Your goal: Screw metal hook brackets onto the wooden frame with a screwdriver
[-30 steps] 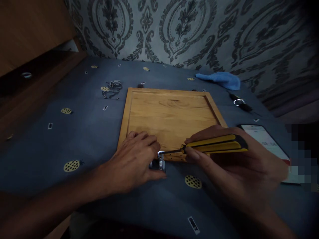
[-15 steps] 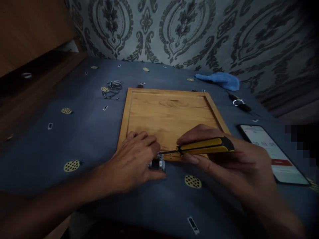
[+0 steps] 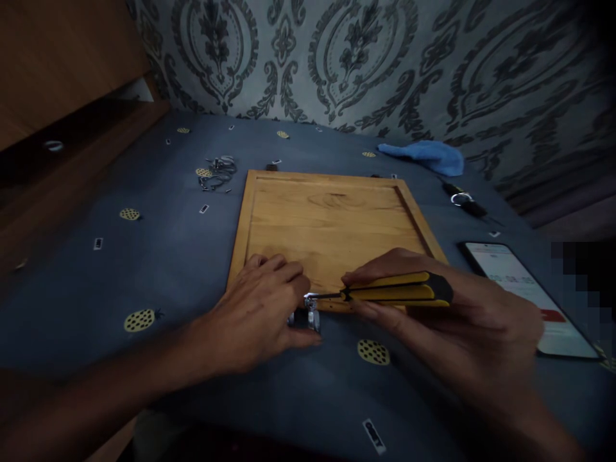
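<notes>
At the left edge, a flat-faced wooden cabinet (image 3: 67, 58) stands over a table covered in a smooth blue-grey cloth (image 3: 168, 256) printed with yellow pineapples. On the far left of that cloth lies a tangle of thin, dull metal bits (image 3: 221, 168), too small to name singly.

Nearer, the left hand (image 3: 260, 308) is partly closed, its fingers curled over the near left part of a wooden panel (image 3: 332, 221) and its thumb stretched out below; between them it seems to hold a shiny metal hinge (image 3: 312, 319) at the panel's near edge, though how firmly cannot be told. The panel is square-cornered and warm-toned, with visible grain and a raised rim round a recessed field.

To the right, a screwdriver (image 3: 399, 292) with a ridged yellow-and-black handle lies almost level, its slim shaft pointing left to the hinge. The right hand (image 3: 471, 314) is closed around the handle, thumb and fingertips near the collar. The step in hand looks like turning a screw on the hinge; the next move would call for a seated tip and a steady hinge.

Farther right lie a soft, crumpled blue rag (image 3: 436, 157), a black object with a silver ring (image 3: 474, 206) and, nearer, a glossy, lit smartphone (image 3: 520, 282).
</notes>
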`<state>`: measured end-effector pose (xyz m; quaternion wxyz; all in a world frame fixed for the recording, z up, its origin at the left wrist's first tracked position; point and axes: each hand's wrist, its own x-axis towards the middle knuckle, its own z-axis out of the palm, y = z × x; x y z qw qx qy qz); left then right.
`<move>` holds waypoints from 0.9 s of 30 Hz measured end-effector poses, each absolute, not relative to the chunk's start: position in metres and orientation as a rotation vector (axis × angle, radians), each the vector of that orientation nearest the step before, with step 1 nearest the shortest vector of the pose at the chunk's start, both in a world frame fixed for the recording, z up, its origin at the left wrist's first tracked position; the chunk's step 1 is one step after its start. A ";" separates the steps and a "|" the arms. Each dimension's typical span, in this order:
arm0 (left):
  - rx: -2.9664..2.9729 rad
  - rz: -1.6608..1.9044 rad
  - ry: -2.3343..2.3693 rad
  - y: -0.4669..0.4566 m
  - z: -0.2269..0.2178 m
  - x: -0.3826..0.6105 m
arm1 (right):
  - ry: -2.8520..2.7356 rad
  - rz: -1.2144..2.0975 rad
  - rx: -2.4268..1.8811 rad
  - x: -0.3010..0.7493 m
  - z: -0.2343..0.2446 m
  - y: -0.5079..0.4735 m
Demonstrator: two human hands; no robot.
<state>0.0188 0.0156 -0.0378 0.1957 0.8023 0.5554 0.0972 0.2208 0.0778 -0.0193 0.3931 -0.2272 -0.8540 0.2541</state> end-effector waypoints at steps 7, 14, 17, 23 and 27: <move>2.246 0.294 1.557 0.016 -0.037 0.018 | -2.167 0.581 -0.592 0.219 -0.020 0.077; 2.256 0.320 1.546 0.015 -0.039 0.019 | -2.177 0.515 -0.623 0.217 -0.018 0.076; 2.257 0.321 1.549 0.015 -0.039 0.019 | -2.178 0.527 -0.628 0.219 -0.019 0.076; 2.224 0.263 1.552 0.017 -0.035 0.020 | -2.185 0.559 -0.576 0.218 -0.020 0.077; 2.217 0.257 1.555 0.017 -0.035 0.019 | -2.150 0.607 -0.573 0.219 -0.020 0.074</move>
